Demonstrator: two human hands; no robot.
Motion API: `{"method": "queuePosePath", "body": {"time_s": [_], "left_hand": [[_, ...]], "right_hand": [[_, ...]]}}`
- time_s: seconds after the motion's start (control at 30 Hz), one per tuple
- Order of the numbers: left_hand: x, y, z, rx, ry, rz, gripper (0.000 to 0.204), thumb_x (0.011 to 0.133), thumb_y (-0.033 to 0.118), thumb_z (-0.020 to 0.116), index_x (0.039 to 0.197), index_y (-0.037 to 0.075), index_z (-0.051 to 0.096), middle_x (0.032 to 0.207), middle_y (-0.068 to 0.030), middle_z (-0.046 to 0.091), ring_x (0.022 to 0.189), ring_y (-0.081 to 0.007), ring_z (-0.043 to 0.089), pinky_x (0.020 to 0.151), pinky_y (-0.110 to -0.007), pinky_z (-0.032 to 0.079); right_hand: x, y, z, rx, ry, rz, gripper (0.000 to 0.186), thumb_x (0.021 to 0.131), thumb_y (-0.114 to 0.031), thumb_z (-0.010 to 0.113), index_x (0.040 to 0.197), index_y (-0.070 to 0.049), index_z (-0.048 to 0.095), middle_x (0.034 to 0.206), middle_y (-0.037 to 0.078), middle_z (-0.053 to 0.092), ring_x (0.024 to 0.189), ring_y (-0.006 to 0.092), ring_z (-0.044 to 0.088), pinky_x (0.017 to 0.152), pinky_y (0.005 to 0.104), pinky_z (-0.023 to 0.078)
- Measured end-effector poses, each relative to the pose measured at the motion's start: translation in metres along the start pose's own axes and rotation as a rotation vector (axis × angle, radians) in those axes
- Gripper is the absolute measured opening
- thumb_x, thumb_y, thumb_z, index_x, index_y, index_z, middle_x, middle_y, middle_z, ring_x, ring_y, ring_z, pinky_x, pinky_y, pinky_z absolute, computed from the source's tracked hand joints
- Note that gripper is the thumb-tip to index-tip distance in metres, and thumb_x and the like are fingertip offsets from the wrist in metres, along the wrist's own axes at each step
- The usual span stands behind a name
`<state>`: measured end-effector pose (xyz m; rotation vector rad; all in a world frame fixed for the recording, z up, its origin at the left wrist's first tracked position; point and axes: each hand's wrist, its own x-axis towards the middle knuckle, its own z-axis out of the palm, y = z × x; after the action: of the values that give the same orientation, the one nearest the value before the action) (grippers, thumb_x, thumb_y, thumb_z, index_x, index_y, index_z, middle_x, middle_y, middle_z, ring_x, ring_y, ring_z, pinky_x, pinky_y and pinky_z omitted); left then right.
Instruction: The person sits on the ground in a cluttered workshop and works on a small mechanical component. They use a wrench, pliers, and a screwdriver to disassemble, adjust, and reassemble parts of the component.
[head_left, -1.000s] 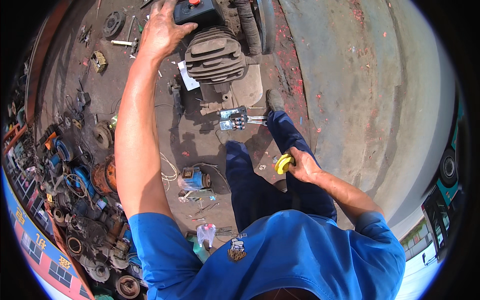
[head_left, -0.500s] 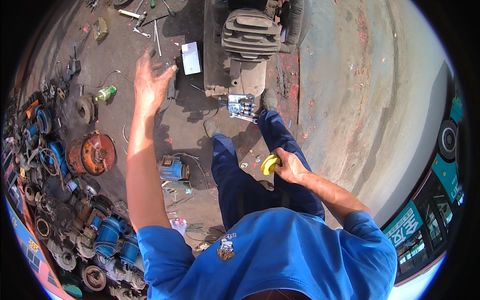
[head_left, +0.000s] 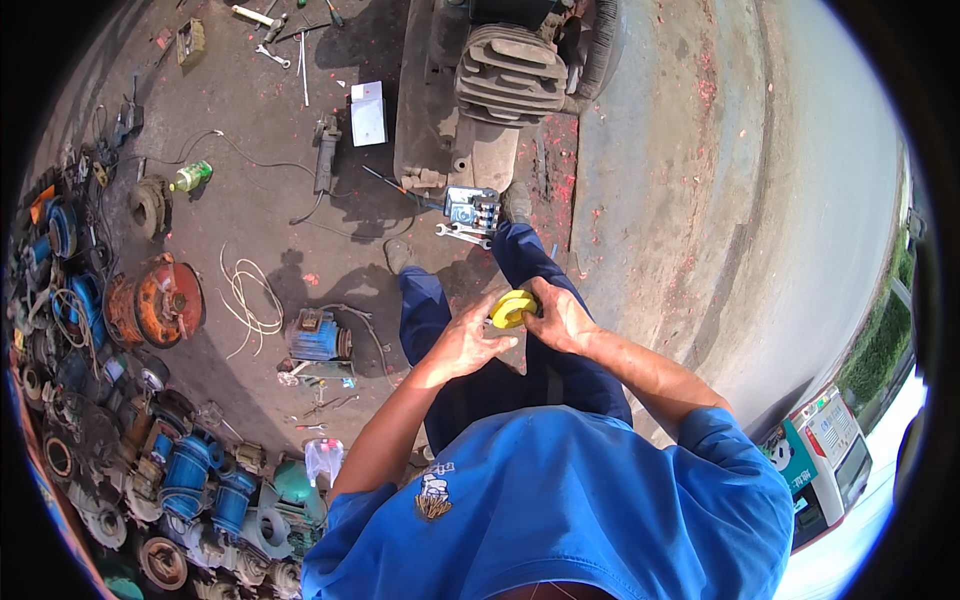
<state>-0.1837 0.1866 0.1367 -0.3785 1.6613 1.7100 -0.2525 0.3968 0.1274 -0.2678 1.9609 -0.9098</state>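
A yellow roll of tape (head_left: 512, 308) is held in front of my thighs by my right hand (head_left: 561, 318), its fingers closed on the roll's right side. My left hand (head_left: 468, 340) is at the roll's left edge, thumb standing apart; its fingertips reach the roll and are partly hidden behind it. Beyond my hands, between my feet and the machine, sits a small blue-and-white terminal box (head_left: 472, 207), with wrenches (head_left: 463, 235) beside it.
A finned machine (head_left: 510, 75) stands ahead. An angle grinder (head_left: 326, 155), a white box (head_left: 368, 113) and a green bottle (head_left: 191, 176) lie to the left. Nearer are a small blue motor (head_left: 318, 338), an orange drum (head_left: 165, 300) and heaped motor parts (head_left: 190, 470). A vehicle (head_left: 825, 455) is at right.
My left hand has come back from above the grinder to the yellow roll. My right hand has moved slightly left and up with the roll. The whole view has shifted.
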Motion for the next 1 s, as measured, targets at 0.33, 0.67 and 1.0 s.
{"method": "queuePosePath", "body": {"time_s": [0.33,0.67,1.0], "left_hand": [[0.023,-0.013,0.016,0.058,0.075,-0.004,0.033,0.093,0.007,0.064,0.126,0.004,0.061,0.115,-0.0177,0.069,0.107,-0.0337,0.068,0.091,-0.040,0.052],[0.024,-0.035,0.020,-0.014,0.226,-0.090,0.031,0.093,0.007,0.065,0.124,0.000,0.063,0.112,-0.0162,0.071,0.104,-0.0260,0.070,0.091,-0.036,0.053],[0.002,-0.055,0.018,-0.076,0.490,-0.145,0.034,0.090,0.015,0.072,0.120,-0.001,0.065,0.111,-0.0166,0.071,0.102,-0.0265,0.070,0.092,-0.035,0.053]], "right_hand": [[-0.003,0.006,0.009,0.102,-0.015,0.094,0.031,0.086,-0.014,0.068,0.110,0.002,0.056,0.093,0.027,0.068,0.091,0.0438,0.068,0.078,0.0472,0.054],[0.010,-0.011,-0.030,-0.204,0.236,-0.157,0.050,0.079,-0.009,0.076,0.125,0.001,0.057,0.125,0.023,0.060,0.116,0.0395,0.060,0.099,0.0442,0.049],[0.161,-0.181,-0.243,-0.855,0.882,-0.722,0.059,0.076,-0.012,0.079,0.129,-0.003,0.054,0.117,0.018,0.063,0.105,0.0362,0.061,0.090,0.0476,0.051]]}}
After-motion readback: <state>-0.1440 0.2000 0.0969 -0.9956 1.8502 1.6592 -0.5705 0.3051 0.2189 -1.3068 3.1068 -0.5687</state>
